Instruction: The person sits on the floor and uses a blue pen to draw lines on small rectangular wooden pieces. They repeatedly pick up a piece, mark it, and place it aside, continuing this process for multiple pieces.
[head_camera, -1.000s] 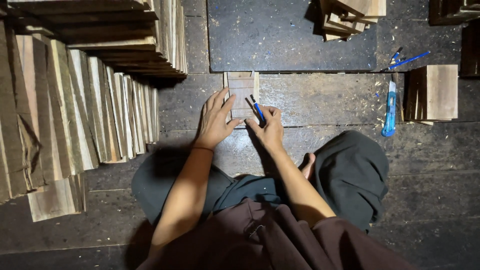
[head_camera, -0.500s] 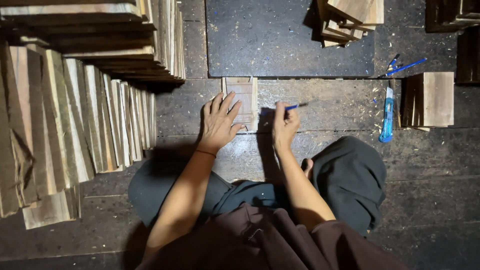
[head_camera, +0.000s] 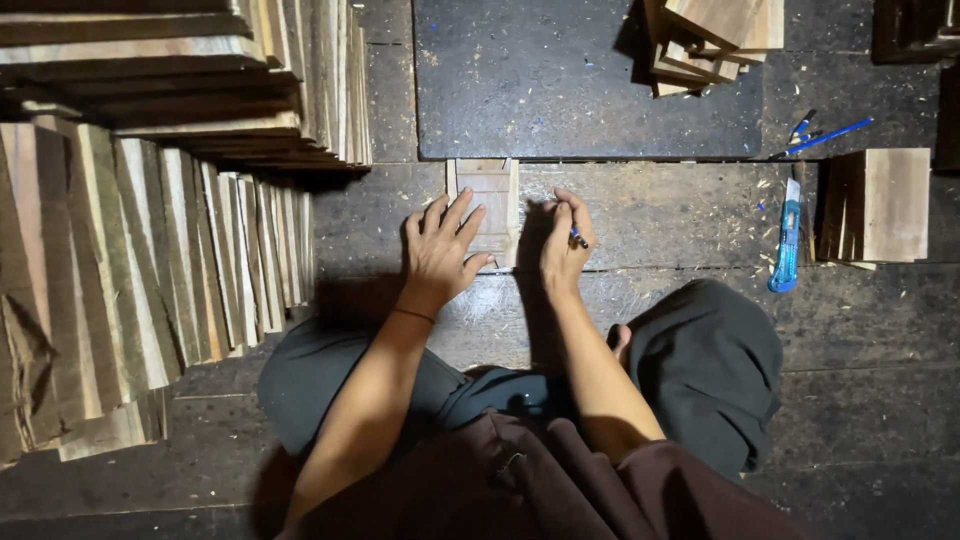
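1. While I look down from the head camera, my left hand (head_camera: 437, 248) lies flat with fingers spread, its fingertips resting on the left edge of the board (head_camera: 487, 208); it pins rather than grips.
2. My right hand (head_camera: 565, 240) is curled shut around a blue pen (head_camera: 578, 238), the tip showing just below the fingers, right beside the board's right edge.
3. That board sits on the floor (head_camera: 660, 215) straight ahead of my knees, its far end butting against the dark sheet (head_camera: 580, 80).
4. Its long axis runs away from me, near end toward my lap, far end toward the sheet; it lies flat, face up, with faint lines across it.
5. I judge it light and stiff: a thin cut of wood that should lift with one hand and not flex. The surface looks rough and dry, so it should not slip, though splinters and dusty edges are likely.
6. Best hold, I reckon, is across the two long edges near the middle, thumb on one side and fingers on the other.
7. Stacks (head_camera: 150, 240) of similar boards stand on edge well to my left, and more pile up beyond the sheet (head_camera: 715, 40).
8. To the right lie a blue knife (head_camera: 787, 240), another small stack (head_camera: 880, 205) and spare pens (head_camera: 825, 135), all well apart from both hands.
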